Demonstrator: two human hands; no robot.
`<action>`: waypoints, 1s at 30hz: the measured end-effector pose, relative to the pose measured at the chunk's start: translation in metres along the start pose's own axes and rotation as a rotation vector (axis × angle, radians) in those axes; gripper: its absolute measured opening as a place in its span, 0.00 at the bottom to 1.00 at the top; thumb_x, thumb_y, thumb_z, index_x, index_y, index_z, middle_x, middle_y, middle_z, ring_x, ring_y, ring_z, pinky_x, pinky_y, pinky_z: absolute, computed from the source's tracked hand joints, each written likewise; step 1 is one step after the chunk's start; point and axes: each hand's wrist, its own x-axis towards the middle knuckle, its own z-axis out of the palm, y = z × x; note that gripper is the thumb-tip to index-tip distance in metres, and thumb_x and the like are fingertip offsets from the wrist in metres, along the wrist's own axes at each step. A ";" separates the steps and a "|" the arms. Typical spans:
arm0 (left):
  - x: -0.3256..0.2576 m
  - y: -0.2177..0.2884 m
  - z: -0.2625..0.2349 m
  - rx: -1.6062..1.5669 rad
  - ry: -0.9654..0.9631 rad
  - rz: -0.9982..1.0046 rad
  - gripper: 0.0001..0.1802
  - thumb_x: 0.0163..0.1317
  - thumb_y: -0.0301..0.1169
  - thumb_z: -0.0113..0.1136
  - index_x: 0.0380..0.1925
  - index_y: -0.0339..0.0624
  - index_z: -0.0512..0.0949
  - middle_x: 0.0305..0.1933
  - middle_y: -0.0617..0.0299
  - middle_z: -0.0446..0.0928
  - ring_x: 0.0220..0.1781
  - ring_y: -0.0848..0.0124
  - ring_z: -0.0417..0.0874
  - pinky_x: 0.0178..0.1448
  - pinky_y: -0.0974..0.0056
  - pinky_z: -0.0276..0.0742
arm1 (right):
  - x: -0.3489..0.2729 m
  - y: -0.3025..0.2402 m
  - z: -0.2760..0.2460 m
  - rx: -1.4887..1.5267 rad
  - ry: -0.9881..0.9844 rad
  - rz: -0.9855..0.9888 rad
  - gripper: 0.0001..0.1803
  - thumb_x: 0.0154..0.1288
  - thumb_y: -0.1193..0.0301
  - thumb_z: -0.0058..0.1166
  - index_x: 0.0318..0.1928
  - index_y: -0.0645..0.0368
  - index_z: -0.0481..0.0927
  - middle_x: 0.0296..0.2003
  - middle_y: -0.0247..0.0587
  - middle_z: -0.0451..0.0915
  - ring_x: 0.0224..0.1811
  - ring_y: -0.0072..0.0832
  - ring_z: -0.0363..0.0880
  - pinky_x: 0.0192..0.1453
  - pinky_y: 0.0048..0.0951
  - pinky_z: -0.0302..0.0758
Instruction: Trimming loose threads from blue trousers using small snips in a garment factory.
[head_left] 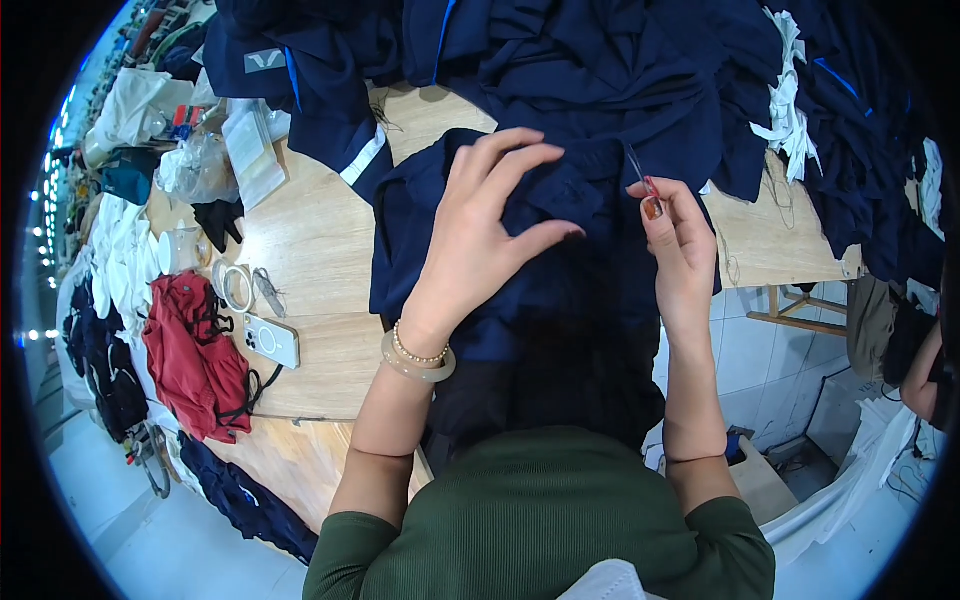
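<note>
Over navy cloth (600,275) beside bare tabletop (315,235), left hand (482,212) spreads, right hand (683,238) pinches a slim tool (639,168).

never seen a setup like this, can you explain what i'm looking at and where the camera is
There is no machine here: these are a person's own bare hands. The single picture comes from the left one of two wide fisheye cameras worn on the head, looking down, so edges bend near the rim. The left hand is spread open over a navy garment; whether it touches the cloth is hard to tell. The right hand pinches a slim metal tool, too small to identify surely. On the wooden table lie more navy clothes at the far side, and, on the left, a red bag or cloth item and a pale phone.
</note>
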 end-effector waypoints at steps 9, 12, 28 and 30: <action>-0.002 -0.016 0.005 -0.036 -0.145 -0.031 0.47 0.38 0.30 0.81 0.63 0.46 0.72 0.53 0.59 0.77 0.60 0.60 0.74 0.66 0.58 0.67 | -0.001 0.012 0.011 -0.035 -0.022 -0.009 0.12 0.67 0.74 0.63 0.48 0.62 0.79 0.27 0.23 0.76 0.30 0.08 0.66 0.37 0.11 0.64; -0.016 -0.025 0.016 -0.167 -0.051 -0.077 0.52 0.35 0.30 0.82 0.65 0.44 0.68 0.50 0.59 0.78 0.58 0.61 0.75 0.66 0.57 0.66 | 0.010 0.018 0.022 -0.039 -0.077 -0.098 0.19 0.60 0.79 0.67 0.52 0.61 0.80 0.18 0.24 0.70 0.24 0.09 0.60 0.32 0.14 0.63; -0.011 -0.023 0.017 -0.121 -0.123 -0.120 0.31 0.47 0.36 0.78 0.53 0.42 0.79 0.47 0.59 0.79 0.51 0.61 0.76 0.63 0.59 0.65 | 0.071 0.013 0.031 -0.347 -0.221 -0.252 0.04 0.64 0.77 0.59 0.36 0.65 0.80 0.23 0.49 0.80 0.24 0.36 0.80 0.31 0.29 0.71; -0.011 -0.024 0.019 -0.130 -0.109 -0.123 0.31 0.46 0.34 0.78 0.52 0.41 0.80 0.46 0.58 0.78 0.51 0.61 0.76 0.62 0.60 0.68 | 0.071 0.010 0.031 -0.407 -0.272 -0.208 0.04 0.65 0.76 0.59 0.37 0.66 0.81 0.24 0.48 0.80 0.23 0.33 0.79 0.32 0.28 0.72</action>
